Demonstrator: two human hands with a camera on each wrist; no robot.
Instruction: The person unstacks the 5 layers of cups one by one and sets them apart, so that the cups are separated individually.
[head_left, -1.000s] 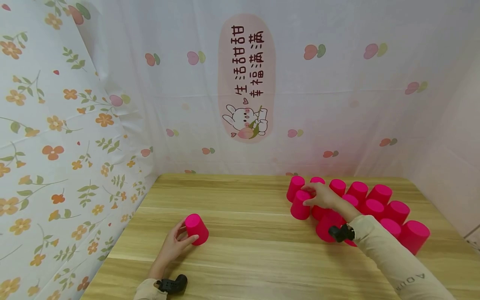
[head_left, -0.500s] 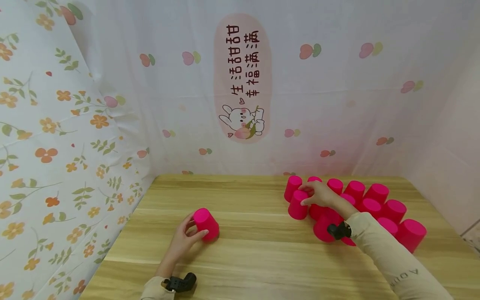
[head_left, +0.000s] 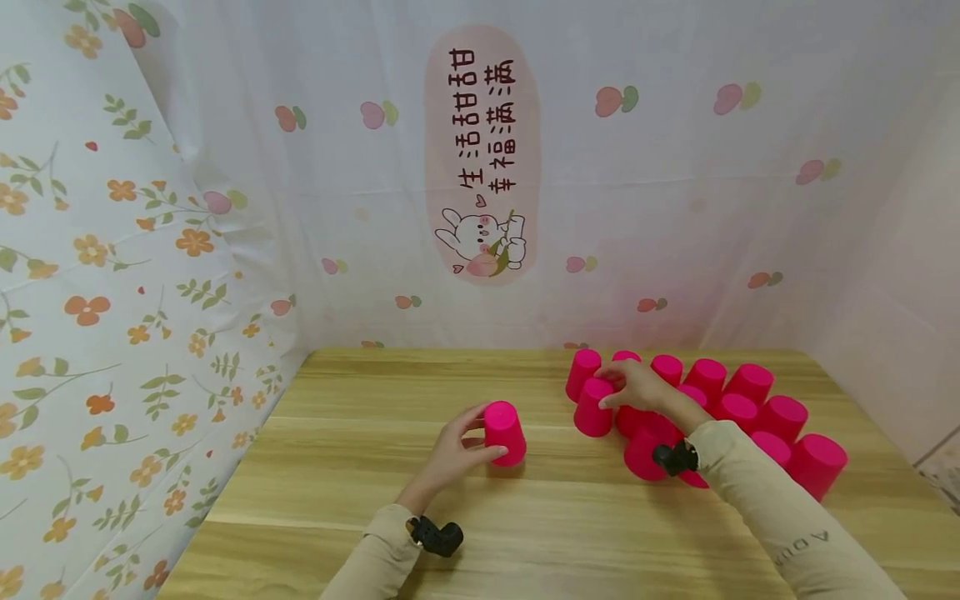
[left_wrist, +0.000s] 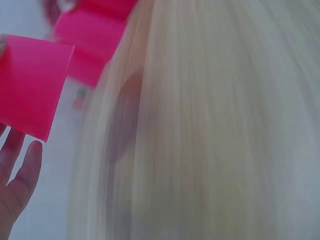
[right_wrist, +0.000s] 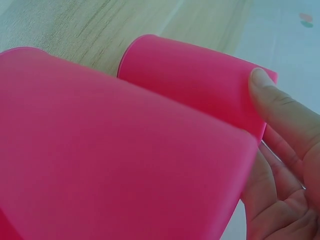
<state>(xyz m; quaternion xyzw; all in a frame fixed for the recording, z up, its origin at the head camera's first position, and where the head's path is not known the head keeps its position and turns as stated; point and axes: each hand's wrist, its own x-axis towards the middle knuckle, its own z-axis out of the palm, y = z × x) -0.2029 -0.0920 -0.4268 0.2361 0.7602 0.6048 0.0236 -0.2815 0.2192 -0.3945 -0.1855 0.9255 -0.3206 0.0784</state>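
Observation:
Bright pink cups, bottoms facing up, are the things at hand. My left hand [head_left: 450,454] grips one pink cup [head_left: 504,433] between thumb and fingers near the middle of the table. That same cup [left_wrist: 32,85] fills the left side of the left wrist view, its lower edge away from the wood and a shadow beneath. On the right, my right hand [head_left: 637,387] holds another upturned pink cup [head_left: 591,410] at the cluster's near left. Its thumb lies on this cup [right_wrist: 190,75] in the right wrist view, partly hidden behind a nearer cup [right_wrist: 115,155].
Several more upturned pink cups [head_left: 783,417] crowd the right side of the wooden table [head_left: 360,383]. One pink cup [head_left: 582,375] stands just behind the right hand's cup. A patterned cloth [head_left: 345,208] hangs behind the table's back edge.
My left hand has carried its cup to the right, toward the cluster, from the left part of the table. My right hand stays at its cup with little motion.

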